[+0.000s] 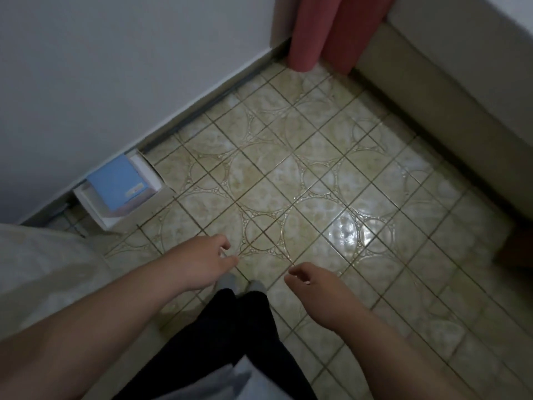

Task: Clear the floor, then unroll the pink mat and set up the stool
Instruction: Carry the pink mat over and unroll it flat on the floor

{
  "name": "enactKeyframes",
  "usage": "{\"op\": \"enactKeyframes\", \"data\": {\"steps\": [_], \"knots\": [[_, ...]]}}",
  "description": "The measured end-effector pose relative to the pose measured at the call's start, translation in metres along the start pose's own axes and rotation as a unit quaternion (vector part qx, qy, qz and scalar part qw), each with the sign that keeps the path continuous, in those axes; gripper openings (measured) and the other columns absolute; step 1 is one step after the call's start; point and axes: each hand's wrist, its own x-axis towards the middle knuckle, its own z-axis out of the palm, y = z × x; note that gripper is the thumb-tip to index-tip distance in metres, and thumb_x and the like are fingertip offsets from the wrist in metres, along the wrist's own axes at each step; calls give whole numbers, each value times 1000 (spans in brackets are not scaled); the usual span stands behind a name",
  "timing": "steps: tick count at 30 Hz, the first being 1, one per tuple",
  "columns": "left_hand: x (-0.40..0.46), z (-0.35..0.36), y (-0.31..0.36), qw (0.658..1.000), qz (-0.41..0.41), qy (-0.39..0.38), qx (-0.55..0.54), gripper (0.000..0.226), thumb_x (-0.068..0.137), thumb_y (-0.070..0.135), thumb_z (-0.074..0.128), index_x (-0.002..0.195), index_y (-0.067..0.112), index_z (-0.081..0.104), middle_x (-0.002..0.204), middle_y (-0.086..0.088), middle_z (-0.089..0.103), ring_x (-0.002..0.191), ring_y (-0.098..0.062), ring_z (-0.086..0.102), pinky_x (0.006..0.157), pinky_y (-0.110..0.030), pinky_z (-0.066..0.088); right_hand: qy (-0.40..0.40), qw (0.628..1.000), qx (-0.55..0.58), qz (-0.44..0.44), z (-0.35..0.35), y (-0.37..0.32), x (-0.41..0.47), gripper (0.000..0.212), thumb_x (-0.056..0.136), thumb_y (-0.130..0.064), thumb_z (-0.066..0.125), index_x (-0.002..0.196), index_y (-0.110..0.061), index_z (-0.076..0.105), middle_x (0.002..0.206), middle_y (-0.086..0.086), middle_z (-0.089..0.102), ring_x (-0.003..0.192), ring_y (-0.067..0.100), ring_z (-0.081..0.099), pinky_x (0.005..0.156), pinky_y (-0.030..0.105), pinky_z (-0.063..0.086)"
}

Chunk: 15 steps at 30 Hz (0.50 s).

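Two rolled pink mats stand upright in the far corner: one roll (305, 33) on the left and a second roll (349, 33) beside it, both leaning against the wall. My left hand (206, 262) hangs low over the tiled floor (288, 168) with fingers loosely curled and holding nothing. My right hand (313, 287) hangs next to it, also loosely curled and empty. Both hands are far from the mats. No stool is clearly in view.
A white box (121, 192) with a blue lid or packet inside sits on the floor against the left wall. A pale cloth-covered surface (43, 272) fills the lower left. A low beige ledge (450, 111) runs along the right. My dark-trousered legs stand below.
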Motion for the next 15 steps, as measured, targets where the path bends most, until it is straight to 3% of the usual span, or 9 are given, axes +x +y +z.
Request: {"op": "enactKeyframes", "data": {"steps": [7, 10, 15], "knots": [[-32, 20, 30, 997, 14, -11, 70, 52, 87, 54, 46, 131, 27, 46, 129, 0, 56, 112, -18, 55, 95, -35, 45, 49, 996, 59, 42, 0, 13, -35, 44, 90, -46, 50, 124, -20, 56, 99, -4, 65, 89, 16, 60, 73, 24, 38], [-32, 26, 42, 996, 8, -29, 87, 54, 87, 55, 46, 133, 26, 44, 133, -1, 54, 117, -20, 53, 100, -38, 43, 61, 995, 57, 63, -3, 18, -36, 46, 90, -49, 49, 125, -20, 56, 120, 3, 63, 104, 20, 60, 77, 25, 38], [-20, 18, 65, 994, 6, -20, 109, 57, 89, 54, 45, 137, 23, 42, 137, -2, 51, 121, -21, 51, 102, -39, 41, 77, 994, 39, 68, -29, 19, -28, 54, 89, -55, 46, 132, -22, 51, 128, 4, 60, 112, 20, 58, 84, 29, 43]]}}
